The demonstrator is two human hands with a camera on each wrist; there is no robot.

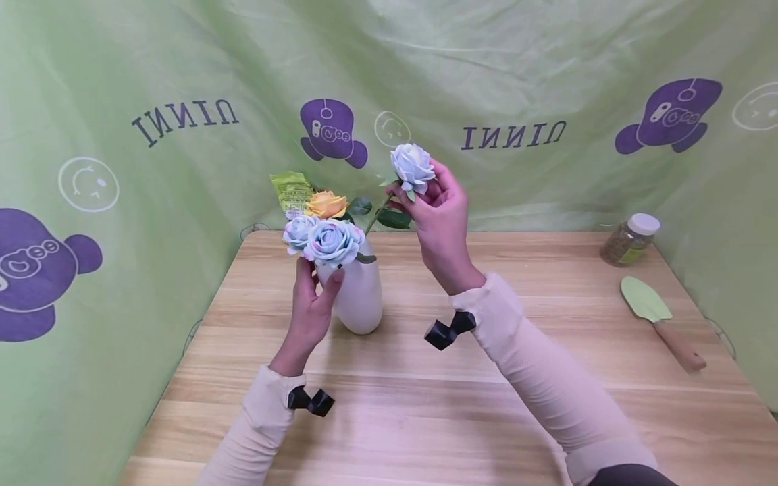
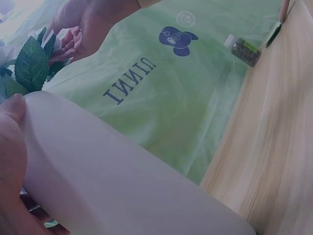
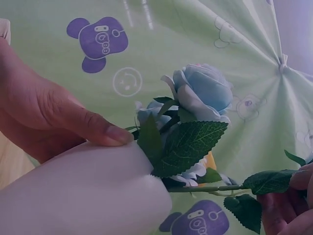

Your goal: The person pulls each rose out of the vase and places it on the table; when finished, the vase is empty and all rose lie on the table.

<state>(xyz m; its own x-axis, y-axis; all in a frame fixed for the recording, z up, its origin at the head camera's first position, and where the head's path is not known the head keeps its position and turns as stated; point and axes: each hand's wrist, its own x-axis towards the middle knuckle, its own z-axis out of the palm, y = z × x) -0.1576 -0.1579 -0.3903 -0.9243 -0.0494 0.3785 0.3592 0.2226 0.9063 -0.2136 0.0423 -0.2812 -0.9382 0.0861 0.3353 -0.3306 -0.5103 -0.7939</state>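
A white vase stands on the table, its top tilted slightly toward the left. My left hand grips it near the mouth; in the right wrist view the thumb presses on the vase's side by the rim. Two pale blue roses and an orange-yellow rose crowd above the mouth. Higher and to the right, my right hand pinches another pale blue rose just below its bloom. Its leafy stem runs down to the vase mouth; the lower end is hidden.
A yellow-green printed packet shows behind the roses. At the table's right side are a lidded jar and a green spatula with a wooden handle. Green printed cloth hangs around the wooden table.
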